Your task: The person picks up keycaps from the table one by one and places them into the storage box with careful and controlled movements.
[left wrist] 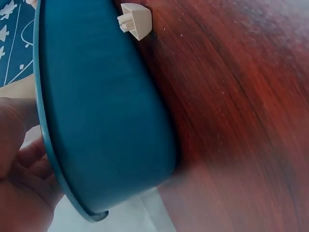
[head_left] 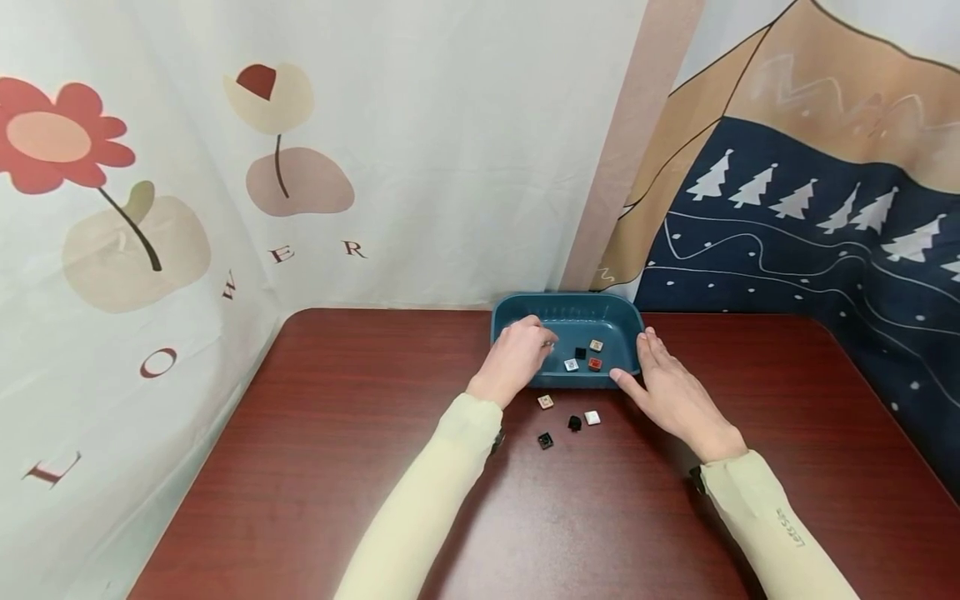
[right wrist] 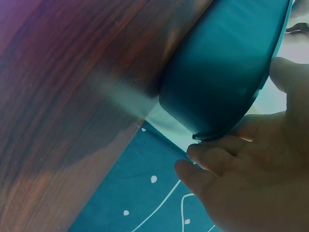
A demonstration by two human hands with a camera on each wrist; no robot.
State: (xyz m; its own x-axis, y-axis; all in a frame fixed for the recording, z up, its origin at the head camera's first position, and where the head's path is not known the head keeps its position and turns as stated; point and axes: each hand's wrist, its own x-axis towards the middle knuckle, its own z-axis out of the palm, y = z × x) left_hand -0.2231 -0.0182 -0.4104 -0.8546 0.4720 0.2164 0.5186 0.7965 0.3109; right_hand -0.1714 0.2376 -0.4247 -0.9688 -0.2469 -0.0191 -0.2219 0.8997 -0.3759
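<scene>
"Tray (head_left: pixel 577 310) first: what's around it?"

"White curtain (head_left: pixel 465 150) at eleven o'clock, navy cloth (head_left: pixel 885 317) printed with firs at two, then a glossy red-brown bench (head_left: pixel 300 467). The tray sits on that, at twelve o'clock from the person, near the far edge."

"And the hands?"

"Right hand (head_left: pixel 678 400) at the tray's four o'clock side, fingers straight, thumb spread by the rim, holding nothing. I'd use it as a light brace, since the tray could skid on that smooth top. Left hand (head_left: pixel 517 354) reaches in at the nine o'clock end, fingers bent; I can't tell whether they pinch anything."

"So what suits the small pieces?"

"One at a time, by opposite sides, lifting clear of the rim. The outer keycaps (head_left: pixel 545 402), four of them, lie just outside at six o'clock; the inner keycaps (head_left: pixel 595 364), red, white, black and beige, are grouped toward five. Rushing could knock neighbours about."
</scene>
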